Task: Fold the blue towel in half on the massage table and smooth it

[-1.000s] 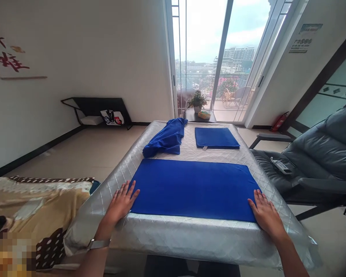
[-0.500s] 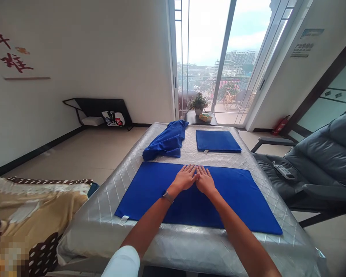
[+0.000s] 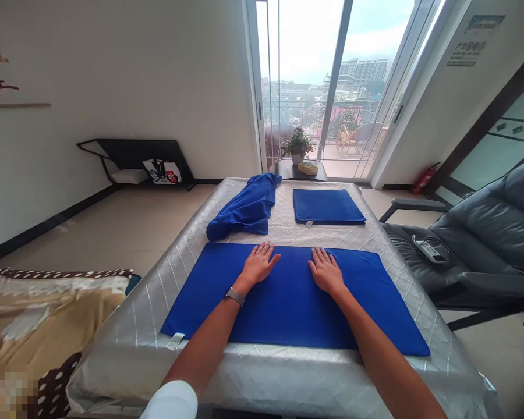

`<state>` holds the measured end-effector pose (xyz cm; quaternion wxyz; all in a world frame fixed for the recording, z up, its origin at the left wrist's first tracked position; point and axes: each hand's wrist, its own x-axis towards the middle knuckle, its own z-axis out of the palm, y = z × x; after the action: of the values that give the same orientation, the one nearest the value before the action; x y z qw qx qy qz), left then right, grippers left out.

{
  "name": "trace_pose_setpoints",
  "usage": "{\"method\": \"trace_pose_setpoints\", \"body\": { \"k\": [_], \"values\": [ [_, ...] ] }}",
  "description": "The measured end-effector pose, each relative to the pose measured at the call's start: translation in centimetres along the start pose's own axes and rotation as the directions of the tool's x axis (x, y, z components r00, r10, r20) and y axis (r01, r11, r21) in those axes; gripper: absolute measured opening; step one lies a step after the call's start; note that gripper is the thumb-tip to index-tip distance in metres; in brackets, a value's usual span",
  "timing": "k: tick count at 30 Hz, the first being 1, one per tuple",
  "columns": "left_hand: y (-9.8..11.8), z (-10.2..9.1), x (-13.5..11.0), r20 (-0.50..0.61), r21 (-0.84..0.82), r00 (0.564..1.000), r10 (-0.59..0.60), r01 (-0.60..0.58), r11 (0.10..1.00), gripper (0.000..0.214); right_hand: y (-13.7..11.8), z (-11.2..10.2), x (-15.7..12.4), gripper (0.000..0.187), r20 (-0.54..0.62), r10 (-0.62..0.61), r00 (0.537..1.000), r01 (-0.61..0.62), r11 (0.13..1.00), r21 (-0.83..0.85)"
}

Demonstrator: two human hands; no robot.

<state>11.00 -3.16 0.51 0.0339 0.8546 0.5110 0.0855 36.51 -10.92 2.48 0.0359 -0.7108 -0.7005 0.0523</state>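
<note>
- Left hand (image 3: pixel 257 266) rests palm down on the near blue towel (image 3: pixel 288 308), grip wide open, holding nothing.
- Right hand (image 3: pixel 326 271) rests likewise on that towel, apart from the left, grip wide open, empty.
- Towel lies flat on a quilted silver mattress (image 3: pixel 262 378).
- Farther along the mattress: a crumpled blue towel (image 3: pixel 244 210) beside a flat blue towel (image 3: pixel 329 206).

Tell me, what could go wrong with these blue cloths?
The flat blue cloth lies on a shiny quilted silver cover, so it might slide under the left hand and right hand. The watch on the left wrist could snag it. The crumpled blue cloth sits near the cover's edge and might slip off.
</note>
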Motion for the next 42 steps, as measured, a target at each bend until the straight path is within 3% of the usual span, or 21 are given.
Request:
{"method": "trace_pose_setpoints", "body": {
  "k": [5, 9, 15, 23, 31, 35, 37, 39, 41, 42],
  "values": [
    [-10.0, -2.0, -3.2, 0.031, 0.068, 0.985, -0.167, 0.165, 0.984, 0.063, 10.9, -0.5, -2.3, 0.066, -0.025, 0.139, 0.99, -0.141, 0.985, -0.098],
    [-14.6, -2.7, -5.1, 0.008, 0.082, 0.962, -0.272, 0.27, 0.959, 0.061, 16.4, -0.4, -3.1, 0.069, -0.043, 0.283, 0.958, -0.285, 0.954, -0.088],
    [-16.3, -2.5, -5.8, -0.008, 0.095, 0.95, -0.312, 0.311, 0.946, 0.064, 17.5, 0.2, -3.3, 0.075, -0.075, 0.293, 0.953, -0.295, 0.955, -0.028],
    [-20.3, -3.6, -7.5, -0.003, 0.12, 0.941, -0.337, 0.335, 0.934, 0.066, 18.5, -0.2, -3.3, 0.081, -0.101, 0.362, 0.927, -0.361, 0.932, 0.029],
    [-18.9, -3.0, -7.0, 0.01, 0.084, 0.937, -0.35, 0.348, 0.934, 0.068, 19.3, 1.8, -2.9, 0.084, -0.142, 0.37, 0.918, -0.361, 0.929, 0.086],
    [-17.5, -4.1, -6.2, -0.146, 0.042, 0.915, -0.375, 0.384, 0.922, 0.067, 19.0, 1.9, -2.4, 0.082, -0.159, 0.363, 0.918, -0.354, 0.932, 0.083],
    [-15.1, -5.0, -5.6, -0.263, 0.023, 0.89, -0.373, 0.392, 0.919, 0.065, 18.6, 1.5, -2.3, 0.081, -0.155, 0.36, 0.92, -0.352, 0.933, 0.077],
    [-11.2, -5.4, -4.5, -0.305, 0.004, 0.9, -0.312, 0.329, 0.944, 0.061, 18.4, 1.1, -2.2, 0.08, -0.163, 0.365, 0.917, -0.357, 0.931, 0.075],
    [-6.2, -5.0, -2.8, -0.204, 0.004, 0.975, -0.088, 0.091, 0.996, 0.057, 18.2, 0.9, -2.1, 0.08, -0.17, 0.376, 0.911, -0.369, 0.927, 0.07],
    [-3.5, -4.5, -1.9, -0.155, 0.019, 0.987, 0.043, -0.041, 0.999, 0.057, 18.1, 0.8, -2.1, 0.079, -0.164, 0.381, 0.91, -0.375, 0.925, 0.066]
  ]
}}
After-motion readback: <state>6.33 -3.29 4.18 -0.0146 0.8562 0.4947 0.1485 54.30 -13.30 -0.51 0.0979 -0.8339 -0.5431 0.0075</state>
